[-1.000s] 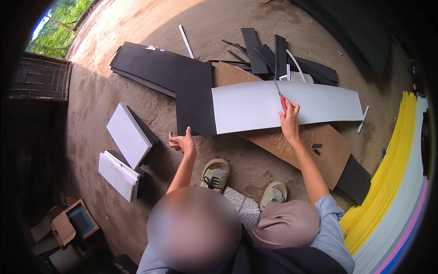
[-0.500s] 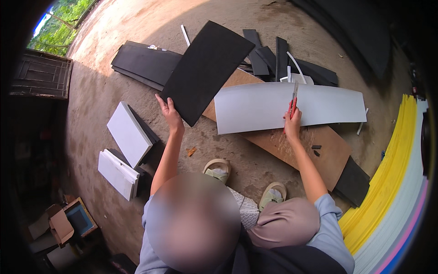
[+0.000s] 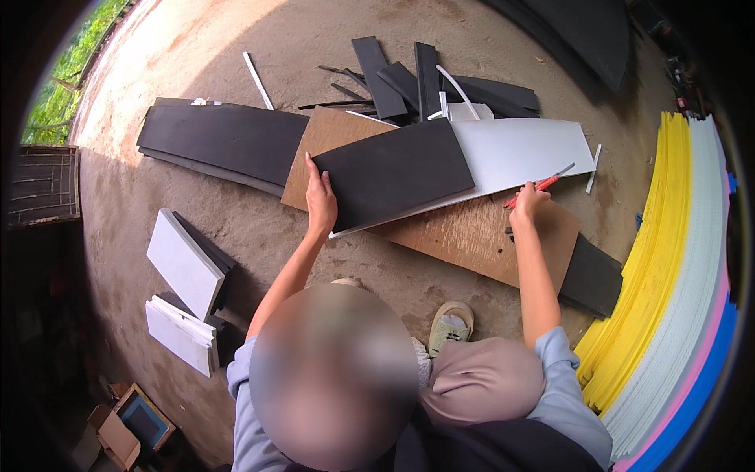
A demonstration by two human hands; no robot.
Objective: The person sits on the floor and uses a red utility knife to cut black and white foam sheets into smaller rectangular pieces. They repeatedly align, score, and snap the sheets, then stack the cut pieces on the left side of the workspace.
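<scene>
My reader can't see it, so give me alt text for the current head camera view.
A person's left hand holds the left edge of a black sheet over a white sheet, while the right hand grips a red cutter. A brown board lies underneath, with stacked yellow sheets at far right.

We see open concrete floor (image 3: 252, 236) for a hand to pass between our left hand (image 3: 321, 200) and the white panels (image 3: 185, 263). Beyond the black sheet (image 3: 393, 173), dark offcuts (image 3: 379, 77) block us; rightward, the yellow sheet stack (image 3: 651, 252) does.
</scene>
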